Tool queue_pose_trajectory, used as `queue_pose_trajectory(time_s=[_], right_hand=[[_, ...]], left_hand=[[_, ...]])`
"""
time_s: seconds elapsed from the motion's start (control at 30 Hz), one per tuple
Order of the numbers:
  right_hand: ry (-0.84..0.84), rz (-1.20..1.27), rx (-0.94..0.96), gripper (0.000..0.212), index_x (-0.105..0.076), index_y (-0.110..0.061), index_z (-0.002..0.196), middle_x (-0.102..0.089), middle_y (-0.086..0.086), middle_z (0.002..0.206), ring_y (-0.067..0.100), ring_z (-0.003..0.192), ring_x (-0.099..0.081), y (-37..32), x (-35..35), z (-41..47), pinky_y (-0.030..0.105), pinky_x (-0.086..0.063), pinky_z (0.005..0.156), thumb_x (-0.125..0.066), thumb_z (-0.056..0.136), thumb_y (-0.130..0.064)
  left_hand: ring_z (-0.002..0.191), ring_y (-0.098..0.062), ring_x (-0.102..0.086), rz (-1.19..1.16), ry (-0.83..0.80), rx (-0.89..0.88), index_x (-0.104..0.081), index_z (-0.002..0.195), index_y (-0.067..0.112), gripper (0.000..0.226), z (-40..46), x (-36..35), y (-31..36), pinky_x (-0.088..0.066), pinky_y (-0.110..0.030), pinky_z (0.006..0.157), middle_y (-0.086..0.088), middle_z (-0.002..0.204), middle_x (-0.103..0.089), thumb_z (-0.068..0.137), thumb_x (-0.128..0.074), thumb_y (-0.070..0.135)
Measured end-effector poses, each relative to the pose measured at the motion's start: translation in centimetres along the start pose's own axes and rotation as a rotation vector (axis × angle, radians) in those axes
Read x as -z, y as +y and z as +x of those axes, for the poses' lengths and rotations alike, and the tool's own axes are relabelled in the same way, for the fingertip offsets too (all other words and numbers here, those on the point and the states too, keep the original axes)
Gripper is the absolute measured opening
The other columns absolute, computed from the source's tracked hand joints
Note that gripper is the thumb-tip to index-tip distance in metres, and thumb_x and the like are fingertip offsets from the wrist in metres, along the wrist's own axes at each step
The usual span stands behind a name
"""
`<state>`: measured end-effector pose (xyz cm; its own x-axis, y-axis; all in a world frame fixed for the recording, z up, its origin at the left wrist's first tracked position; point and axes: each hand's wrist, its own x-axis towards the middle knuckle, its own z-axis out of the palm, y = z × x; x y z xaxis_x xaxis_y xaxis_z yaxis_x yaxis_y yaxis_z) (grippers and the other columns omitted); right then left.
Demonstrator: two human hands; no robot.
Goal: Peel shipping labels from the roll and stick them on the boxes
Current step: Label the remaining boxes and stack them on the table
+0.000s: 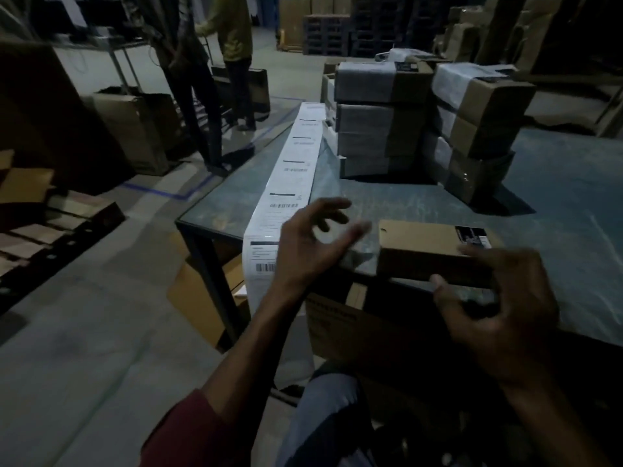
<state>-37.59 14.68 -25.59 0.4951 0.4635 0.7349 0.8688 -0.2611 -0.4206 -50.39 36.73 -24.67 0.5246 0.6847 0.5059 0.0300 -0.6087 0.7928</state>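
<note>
A long strip of shipping labels point(291, 183) lies along the table's point(556, 183) left edge and hangs over its near end, with two stacks of wrapped cardboard boxes point(381, 119) farther back. The left hand point(313, 244) hovers beside the strip, fingers spread and loosely bent (holding nothing visible). The right hand point(499, 315) curls loosely at the near side of a small cardboard box point(435, 251); I cannot tell whether it grips.

My label strip point(292, 183) runs unrolled along the worktop's left edge, its end hanging over the near edge. A small brown box point(428, 251) lies flat nearby; stacked boxes point(381, 119) stand behind.
</note>
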Motion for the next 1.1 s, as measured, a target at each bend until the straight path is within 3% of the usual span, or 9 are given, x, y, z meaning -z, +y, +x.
queue_pose_trajectory(time_s=[0.07, 0.13, 0.27, 0.43, 0.53, 0.63, 0.77, 0.93, 1.1], right_hand=[[0.006, 0.144, 0.07, 0.026, -0.076, -0.008, 0.107, -0.066, 0.009, 0.102, 0.017, 0.098, -0.06, -2.1, -2.1, -1.8, 0.018, -0.045, 0.087, -0.077, 0.085, -0.023], [-0.149, 0.323, -0.038, 0.01, -0.078, -0.019, 0.096, -0.071, -0.007, 0.095, 0.008, 0.091, -0.067, -3.3, -5.0, -3.4, 0.019, -0.05, 0.08, -0.077, 0.086, -0.02], [-0.532, 0.606, -0.41, 0.027, -0.077, -0.033, 0.089, -0.075, -0.026, 0.092, -0.006, 0.087, -0.069, -4.7, -11.1, -5.4, 0.008, -0.049, 0.074, -0.082, 0.086, -0.007], [-0.823, 0.668, -0.55, 0.052, -0.061, -0.019, 0.133, -0.069, -0.011, 0.128, 0.007, 0.119, -0.066, -4.7, -16.9, -5.7, 0.011, -0.048, 0.09, -0.08, 0.087, -0.005], [-0.92, 0.636, -0.578, 0.069, -0.044, -0.013, 0.144, -0.052, -0.007, 0.133, 0.01, 0.127, -0.052, -5.2, -17.5, -5.9, 0.01, -0.042, 0.091, -0.079, 0.087, 0.001], [-0.915, 0.696, -0.551, 0.04, -0.063, 0.001, 0.126, -0.071, 0.005, 0.126, 0.017, 0.113, -0.067, -5.1, -17.6, -6.4, 0.013, -0.051, 0.083, -0.074, 0.088, 0.008], [-0.895, 0.909, -0.577, 0.037, -0.069, -0.006, 0.117, -0.079, 0.003, 0.111, 0.011, 0.101, -0.074, -5.6, -16.3, -6.3, 0.02, -0.056, 0.078, -0.068, 0.089, 0.017], [-0.922, 1.052, -0.653, 0.035, -0.068, -0.01, 0.126, -0.078, 0.008, 0.117, 0.025, 0.104, -0.073, -7.1, -14.1, -5.0, 0.038, -0.056, 0.077, -0.073, 0.093, -0.002], [-0.569, 0.813, -0.648, 0.011, -0.077, -0.02, 0.105, -0.081, -0.004, 0.1, 0.014, 0.096, -0.077, -8.3, -14.2, -2.1, 0.045, -0.062, 0.091, -0.076, 0.094, -0.019]], left_hand=[[0.078, -0.011, -0.07, -0.105, 0.252, 0.023, -0.077, 0.098, 0.025, 0.009, -1.2, 3.0, -1.0, -0.052, -0.024, 0.064, 0.006, 0.087, -0.077, 0.091, -0.082, 0.028], [0.075, -0.016, -0.072, -0.169, 0.438, 0.103, -0.076, 0.088, 0.026, 0.009, -3.0, 5.4, -3.2, -0.056, -0.031, 0.067, 0.003, 0.08, -0.076, 0.093, -0.078, 0.02], [0.078, -0.014, -0.071, -0.155, 0.605, 0.368, -0.076, 0.087, 0.024, 0.006, -7.6, 7.8, -7.9, -0.054, -0.033, 0.073, 0.005, 0.083, -0.077, 0.091, -0.08, 0.022], [0.067, -0.006, -0.072, -0.353, 0.455, 0.738, -0.072, 0.109, 0.012, 0.015, -9.9, 8.0, -9.7, -0.052, -0.022, 0.051, -0.005, 0.096, -0.076, 0.094, -0.076, 0.014], [0.074, -0.008, -0.076, -0.405, 0.262, 0.82, -0.073, 0.113, 0.015, 0.019, -10.5, 7.8, -9.5, -0.058, -0.029, 0.055, 0.002, 0.095, -0.08, 0.095, -0.075, 0.019], [0.09, -0.019, -0.077, -0.452, 0.212, 0.821, -0.075, 0.11, 0.013, 0.016, -11.1, 7.9, -9.3, -0.06, -0.037, 0.073, 0.002, 0.097, -0.081, 0.094, -0.075, 0.012], [0.083, -0.022, -0.073, -0.509, 0.215, 0.838, -0.076, 0.107, 0.013, 0.018, -11.6, 8.7, -9.0, -0.055, -0.032, 0.062, -0.013, 0.103, -0.08, 0.091, -0.076, 0.004], [0.068, -0.014, -0.072, -0.675, 0.207, 0.765, -0.074, 0.11, 0.005, 0.02, -11.5, 9.5, -7.1, -0.052, -0.022, 0.052, -0.012, 0.093, -0.079, 0.091, -0.072, 0.0], [0.054, -0.008, -0.062, -0.436, 0.126, 0.709, -0.074, 0.106, 0.006, 0.017, -10.8, 10.1, -6.7, -0.046, -0.019, 0.046, -0.001, 0.073, -0.075, 0.09, -0.077, 0.001]])
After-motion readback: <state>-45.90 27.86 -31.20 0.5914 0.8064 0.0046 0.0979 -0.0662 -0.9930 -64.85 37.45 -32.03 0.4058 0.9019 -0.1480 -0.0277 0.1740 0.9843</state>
